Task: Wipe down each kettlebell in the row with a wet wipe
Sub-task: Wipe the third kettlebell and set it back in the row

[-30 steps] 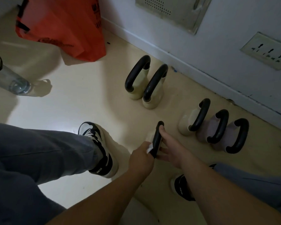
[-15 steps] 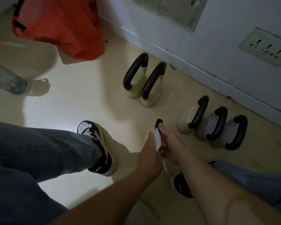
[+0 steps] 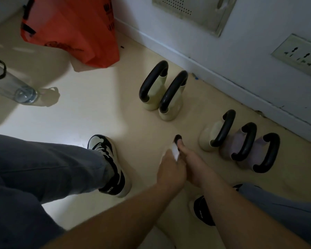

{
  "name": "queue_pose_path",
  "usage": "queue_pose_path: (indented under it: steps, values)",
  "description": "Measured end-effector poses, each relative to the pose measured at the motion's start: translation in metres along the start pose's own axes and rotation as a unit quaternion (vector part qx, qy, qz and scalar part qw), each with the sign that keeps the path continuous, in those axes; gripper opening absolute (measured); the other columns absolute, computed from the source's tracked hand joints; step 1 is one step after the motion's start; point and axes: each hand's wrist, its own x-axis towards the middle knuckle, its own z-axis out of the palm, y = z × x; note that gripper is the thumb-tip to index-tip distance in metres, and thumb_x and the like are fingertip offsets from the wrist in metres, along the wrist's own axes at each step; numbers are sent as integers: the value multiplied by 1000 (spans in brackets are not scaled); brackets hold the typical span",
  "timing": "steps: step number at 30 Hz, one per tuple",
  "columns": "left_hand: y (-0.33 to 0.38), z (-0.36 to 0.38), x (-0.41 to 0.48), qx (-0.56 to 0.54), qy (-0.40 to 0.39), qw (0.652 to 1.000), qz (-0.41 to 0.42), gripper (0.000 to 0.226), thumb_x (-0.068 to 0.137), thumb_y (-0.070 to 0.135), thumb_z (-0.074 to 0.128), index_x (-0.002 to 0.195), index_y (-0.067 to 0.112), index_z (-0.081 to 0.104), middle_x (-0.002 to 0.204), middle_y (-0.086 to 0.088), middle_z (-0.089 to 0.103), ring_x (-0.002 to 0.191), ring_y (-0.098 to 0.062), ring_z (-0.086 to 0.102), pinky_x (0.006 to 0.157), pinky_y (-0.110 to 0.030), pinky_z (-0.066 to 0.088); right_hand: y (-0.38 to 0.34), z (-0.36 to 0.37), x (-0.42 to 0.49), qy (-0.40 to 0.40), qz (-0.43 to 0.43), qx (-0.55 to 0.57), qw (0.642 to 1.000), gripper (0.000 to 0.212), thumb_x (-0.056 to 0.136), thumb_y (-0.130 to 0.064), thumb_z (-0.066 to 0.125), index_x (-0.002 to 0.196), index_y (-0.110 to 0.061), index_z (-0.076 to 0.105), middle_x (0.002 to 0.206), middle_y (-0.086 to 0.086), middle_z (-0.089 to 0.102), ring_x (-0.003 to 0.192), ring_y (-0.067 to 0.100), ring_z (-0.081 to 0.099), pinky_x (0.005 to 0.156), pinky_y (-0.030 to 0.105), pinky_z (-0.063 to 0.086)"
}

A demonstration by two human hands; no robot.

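Low in the middle of the view, both hands meet over one kettlebell (image 3: pixel 177 137) that sits on the cream floor (image 3: pixel 90 114), pulled out nearer than the others; only the dark tip of its handle shows above the fingers, and the body is hidden behind the hands. The left hand (image 3: pixel 171 170) is curled around a white wet wipe (image 3: pixel 175 153), pressing it against the handle. The right hand (image 3: pixel 191 163) lies just beside it, fingers bent around the far side of the same handle, gripping it. Farther off, near the skirting of the white wall (image 3: pixel 258 56), stand two cream kettlebells (image 3: pixel 162 95) touching each other, their black handles upright. To the right of the hands three more stand in a close row: a cream kettlebell (image 3: pixel 209 137), then two pale purple kettlebells (image 3: pixel 248 148), all with black handles. At the left, a leg in grey trousers ends in a black and white sneaker (image 3: pixel 109 162); the toe of a second shoe (image 3: pixel 202 212) shows under the right forearm. An orange plastic bag (image 3: pixel 70 27) rests on the floor at the far left, and a clear bottle (image 3: pixel 11 87) lies at the left edge. A wall socket (image 3: pixel 300 54) and a metal panel (image 3: pixel 196 11) are set in the wall.
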Motion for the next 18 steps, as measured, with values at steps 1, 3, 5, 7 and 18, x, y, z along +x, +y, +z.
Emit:
queue_pose_path:
  steps: [1,3,5,7,18]
  values:
    - [-9,0,-26,25,20,997,75,49,101,52,31,149,44,34,131,14,56,123,-6,55,103,-26,45,-3,-1,1,6,6,-4,1000,66,94,-66,58,131,-12,64,118,8,73,111,27,66,95,44,52]
    - [-13,-1,-38,11,33,994,101,42,105,48,28,144,40,43,124,23,57,120,0,56,99,-18,45,-7,-2,2,15,3,-28,1000,65,91,-63,64,132,-12,65,114,6,73,105,28,67,80,42,54]
    - [0,-6,-7,-45,50,995,-78,38,106,47,30,120,28,60,106,7,67,104,-18,66,88,-32,53,-10,0,2,23,-2,-43,999,59,91,-61,66,130,-17,67,124,1,68,114,30,63,88,46,56]
    - [17,-20,28,-104,120,969,-188,40,106,41,34,109,13,62,99,-8,68,93,-27,66,80,-35,52,-9,1,5,28,-5,-47,998,57,89,-61,68,127,-18,69,121,-1,67,113,27,61,102,52,52]
    - [39,19,49,131,40,988,-70,46,100,36,47,140,14,44,137,-7,54,125,-29,54,102,-40,46,-4,-11,8,6,18,59,998,56,103,-63,30,113,-27,71,109,1,73,101,20,62,96,40,43]
